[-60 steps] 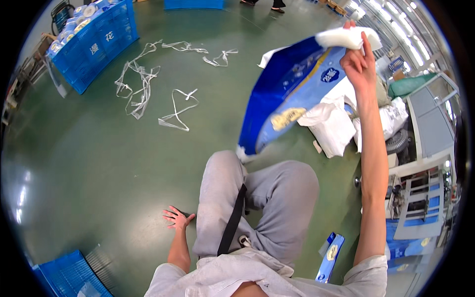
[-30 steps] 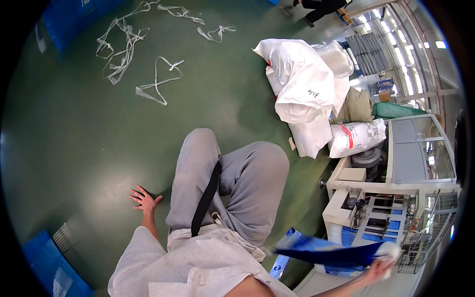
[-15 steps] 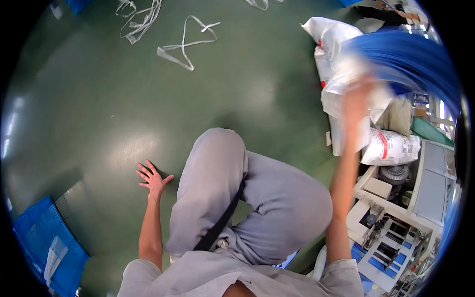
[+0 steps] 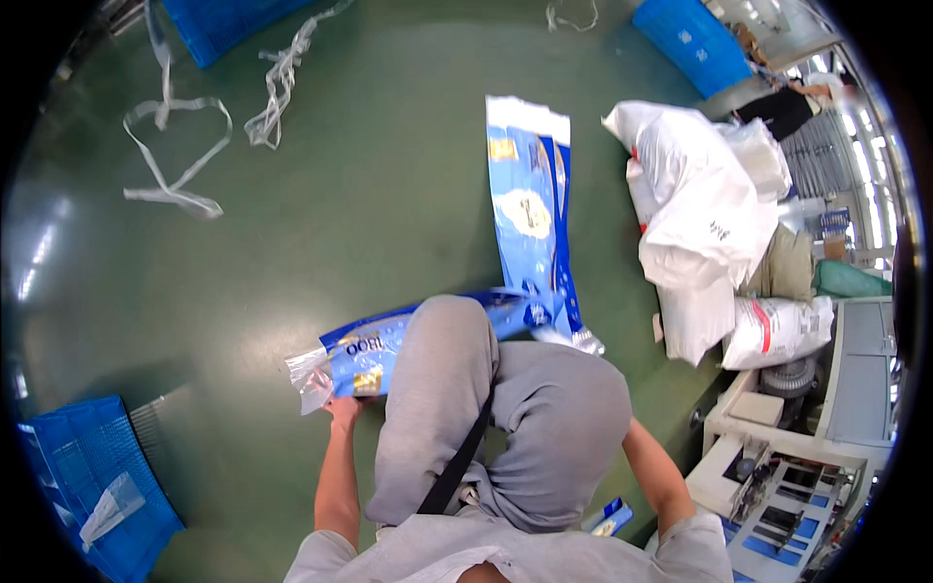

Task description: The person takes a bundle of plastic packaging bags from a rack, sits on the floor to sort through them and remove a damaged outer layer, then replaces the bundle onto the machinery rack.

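Note:
A flat blue printed plastic bag (image 4: pixel 389 345) lies across the floor in front of my knees, its clear end to the left. My left hand (image 4: pixel 342 408) is at its lower left edge and appears closed on it, the fingers partly under the film. A second bag, or a stack of blue plastic bags (image 4: pixel 533 194), stretches away from me, meeting the first near my right knee. My right forearm comes in at the right, but the hand is hidden behind that knee. Beside my right hip is a small blue piece of packaging (image 4: pixel 612 518).
Full white sacks (image 4: pixel 695 194) are heaped at the right, near a machine (image 4: pixel 777 486). Blue crates stand at the lower left (image 4: pixel 107 476), upper left (image 4: pixel 228 24) and upper right (image 4: pixel 692 44). White strapping (image 4: pixel 175 185) lies on the green floor; a person (image 4: pixel 782 109) is far right.
My left hand, spread on the floor before, is now at a bag. My right hand has left the white sacks, where a blue blur swept past. Blue bags now lie before me.

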The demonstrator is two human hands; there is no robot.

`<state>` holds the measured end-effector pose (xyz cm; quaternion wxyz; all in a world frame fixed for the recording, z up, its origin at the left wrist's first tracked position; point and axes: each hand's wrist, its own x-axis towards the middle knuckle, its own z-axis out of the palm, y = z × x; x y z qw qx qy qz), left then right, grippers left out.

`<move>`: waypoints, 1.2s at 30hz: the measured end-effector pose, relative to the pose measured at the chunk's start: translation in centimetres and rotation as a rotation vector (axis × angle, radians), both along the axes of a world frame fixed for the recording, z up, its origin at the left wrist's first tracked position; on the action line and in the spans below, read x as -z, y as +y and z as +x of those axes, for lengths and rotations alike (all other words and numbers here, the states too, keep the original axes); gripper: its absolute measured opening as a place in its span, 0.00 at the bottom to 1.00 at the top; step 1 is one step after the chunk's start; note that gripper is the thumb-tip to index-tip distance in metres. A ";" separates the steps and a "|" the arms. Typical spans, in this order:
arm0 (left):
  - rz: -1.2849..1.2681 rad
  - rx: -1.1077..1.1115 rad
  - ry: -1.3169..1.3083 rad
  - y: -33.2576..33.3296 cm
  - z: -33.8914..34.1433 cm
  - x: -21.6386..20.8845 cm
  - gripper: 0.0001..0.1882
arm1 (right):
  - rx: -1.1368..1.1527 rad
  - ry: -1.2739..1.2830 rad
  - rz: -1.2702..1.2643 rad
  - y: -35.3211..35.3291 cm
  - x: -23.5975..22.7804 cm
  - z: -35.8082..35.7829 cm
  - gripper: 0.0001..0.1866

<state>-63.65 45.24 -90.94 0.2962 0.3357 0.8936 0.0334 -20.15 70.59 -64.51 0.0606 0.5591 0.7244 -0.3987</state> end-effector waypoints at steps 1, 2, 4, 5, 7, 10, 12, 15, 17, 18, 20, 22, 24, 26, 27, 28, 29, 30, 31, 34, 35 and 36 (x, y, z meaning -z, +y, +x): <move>-0.185 0.014 -0.058 0.4 -0.8 0.3 0.67 | -0.058 0.019 0.008 -0.5 -1.0 0.2 0.22; -0.155 -0.010 -0.080 0.4 -1.4 0.4 0.68 | -0.122 0.041 0.026 -0.5 -2.1 0.3 0.22; -0.165 0.023 -0.112 3.8 0.2 -3.6 0.70 | -0.251 0.045 0.125 -1.4 -5.3 2.9 0.22; -0.207 0.038 -0.097 4.5 0.3 -4.3 0.71 | -0.332 0.051 0.169 -1.3 -6.6 4.1 0.22; -0.197 0.078 -0.097 6.2 1.5 -5.3 0.73 | -0.314 -0.172 -0.117 -0.9 -8.0 9.6 0.28; -0.171 0.004 -0.021 3.4 -0.4 -5.6 0.74 | 0.132 -0.358 -0.669 1.1 -20.8 2.4 0.34; -0.163 0.014 0.033 3.6 0.5 -4.8 0.74 | 0.337 -0.195 -0.889 1.3 -28.0 2.9 0.29; -0.144 0.027 0.112 3.7 0.4 -4.3 0.71 | 0.727 -0.079 -0.960 1.2 -37.3 4.4 0.32; -0.157 0.051 0.092 4.4 1.4 -4.7 0.66 | 1.005 0.292 -1.001 -2.0 -42.9 6.3 0.35; -0.177 0.057 0.178 3.7 0.8 -3.1 0.58 | 1.052 0.462 -0.997 -3.6 -44.5 5.2 0.35; -0.179 0.053 0.184 3.4 1.1 -2.6 0.56 | 1.055 0.605 -0.824 -7.9 -45.1 3.7 0.34; -0.189 0.024 0.125 3.5 1.1 -2.9 0.55 | 1.034 0.779 -0.795 -11.0 -45.0 0.8 0.30; -0.197 0.018 0.037 4.5 2.4 -4.6 0.56 | 1.056 0.914 -0.839 -13.2 -44.6 -1.0 0.28; -0.204 0.015 0.107 4.2 1.6 -5.0 0.57 | 1.099 0.964 -0.743 -12.5 -42.9 -0.6 0.23; -0.187 0.015 0.141 3.7 0.4 -4.0 0.56 | 1.200 0.967 -0.538 -11.0 -42.1 -2.1 0.21; -0.169 0.038 0.134 3.6 1.1 -2.8 0.54 | 1.294 0.909 -0.286 -9.8 -42.8 -4.7 0.19; -0.158 0.034 0.166 3.2 0.2 -2.2 0.53 | 1.207 1.084 -0.445 -8.0 -41.7 -3.7 0.19; -0.225 0.152 0.206 4.3 3.8 -3.3 0.48 | 1.111 1.275 -0.629 -6.5 -40.9 -1.7 0.19; -0.213 0.175 0.448 4.5 3.6 -2.4 0.47 | 0.975 1.401 -0.735 -3.8 -40.2 -1.1 0.19; -0.260 0.167 0.852 2.5 -0.7 1.3 0.44 | 1.003 1.330 -0.610 4.9 -38.1 -3.0 0.22; -0.223 0.135 0.666 3.0 0.3 0.8 0.44 | 1.043 1.379 -0.572 6.3 -38.1 -2.0 0.24; -0.189 0.107 0.481 3.3 1.1 0.0 0.45 | 1.066 1.437 -0.551 7.5 -38.3 -1.2 0.27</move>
